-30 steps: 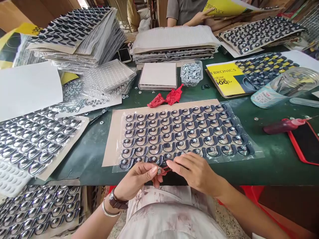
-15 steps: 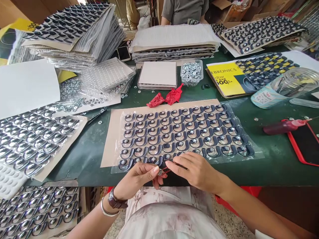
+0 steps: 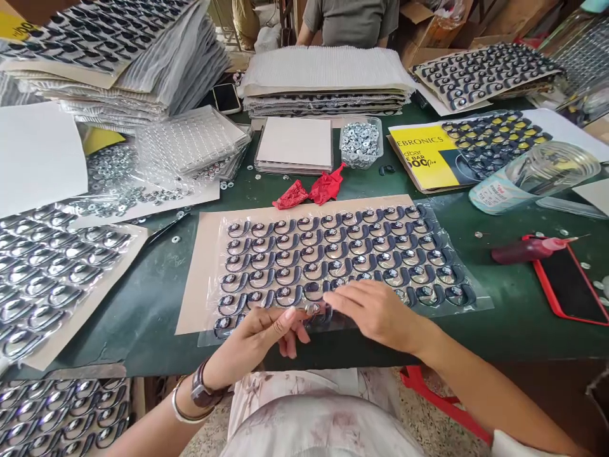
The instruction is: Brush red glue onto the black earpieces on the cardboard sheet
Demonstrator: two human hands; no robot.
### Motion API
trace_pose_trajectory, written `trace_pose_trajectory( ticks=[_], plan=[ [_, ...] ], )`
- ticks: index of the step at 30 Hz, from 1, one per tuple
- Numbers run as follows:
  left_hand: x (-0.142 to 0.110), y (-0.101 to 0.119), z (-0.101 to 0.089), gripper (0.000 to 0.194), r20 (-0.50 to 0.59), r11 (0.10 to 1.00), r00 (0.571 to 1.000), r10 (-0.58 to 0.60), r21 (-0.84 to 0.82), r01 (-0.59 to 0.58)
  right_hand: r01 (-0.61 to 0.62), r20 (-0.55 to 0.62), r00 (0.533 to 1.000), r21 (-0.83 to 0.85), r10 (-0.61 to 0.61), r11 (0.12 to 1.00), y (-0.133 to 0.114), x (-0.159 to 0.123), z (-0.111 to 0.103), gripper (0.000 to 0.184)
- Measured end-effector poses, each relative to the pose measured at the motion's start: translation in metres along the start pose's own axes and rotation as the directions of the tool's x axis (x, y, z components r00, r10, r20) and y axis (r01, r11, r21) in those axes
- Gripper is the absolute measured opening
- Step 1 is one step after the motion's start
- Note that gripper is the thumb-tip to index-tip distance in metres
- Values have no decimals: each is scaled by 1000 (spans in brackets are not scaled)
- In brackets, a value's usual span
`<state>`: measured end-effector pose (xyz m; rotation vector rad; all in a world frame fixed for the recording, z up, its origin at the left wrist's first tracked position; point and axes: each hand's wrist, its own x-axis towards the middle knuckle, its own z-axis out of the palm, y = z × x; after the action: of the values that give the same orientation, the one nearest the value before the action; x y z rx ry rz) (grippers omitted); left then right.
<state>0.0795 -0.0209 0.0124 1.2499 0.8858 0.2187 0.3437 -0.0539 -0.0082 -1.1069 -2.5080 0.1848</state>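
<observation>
My left hand (image 3: 269,331) pinches a small shiny round piece (image 3: 312,309) between thumb and forefinger, with the other fingers loosely bent below. Close beside it, my right hand (image 3: 373,312) has its fingertips drawn together at the piece; what they grip is hidden. Under and beyond both hands lies a clear plastic sheet on brown cardboard (image 3: 194,289), bearing rows of dark curved pieces (image 3: 335,251). Most of these carry a sparkling round stud. One curved piece (image 3: 313,291), just above my left fingertips, shows a plain dark head.
Red crumpled scraps (image 3: 326,185), a plastic tub of small metal discs (image 3: 361,143) and a stack of white cards (image 3: 294,143) stand behind the sheet. At right are a tipped clear jar (image 3: 537,174), a red needle bottle (image 3: 526,249) and a phone (image 3: 573,282). A person (image 3: 349,22) sits opposite.
Both hands have risen slightly over the near edge of the sheet, with the small shiny piece still at the left fingertips. The camera view has shifted a little to the right.
</observation>
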Motion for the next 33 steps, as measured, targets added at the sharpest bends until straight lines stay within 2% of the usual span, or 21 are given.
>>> trace_pose_trajectory(
  ticks=[2,3,4,6,8,11,16,20,33],
  plan=[
    [1,-1,-5,40,-132,962,983,131,258,-93,-42,12,999,-22,42,999,15,3,-1,27],
    [2,-2,-7,36,-177,892,956,232,431,-136,-57,29,998,-36,58,998,21,5,0,28],
    [4,-4,-8,33,-190,786,922,337,597,-164,-67,53,996,-50,69,997,27,7,1,28],
    [8,-5,-9,30,-140,543,862,488,821,-174,-73,104,991,-67,80,995,35,10,4,29],
    [13,-6,-6,28,-67,346,827,558,925,-159,-68,130,989,-72,77,995,38,12,6,30],
    [19,-8,-2,29,9,195,811,585,969,-152,-50,136,989,-79,60,996,36,14,9,28],
    [23,-13,-3,30,34,144,816,577,979,-143,-40,149,988,-80,52,996,34,15,12,27],
    [22,-16,-4,32,30,153,830,557,979,-137,-41,161,985,-91,56,995,34,15,13,27],
    [23,-17,-2,33,29,175,836,548,973,-148,-36,165,985,-138,59,990,31,13,14,33]
  ],
)
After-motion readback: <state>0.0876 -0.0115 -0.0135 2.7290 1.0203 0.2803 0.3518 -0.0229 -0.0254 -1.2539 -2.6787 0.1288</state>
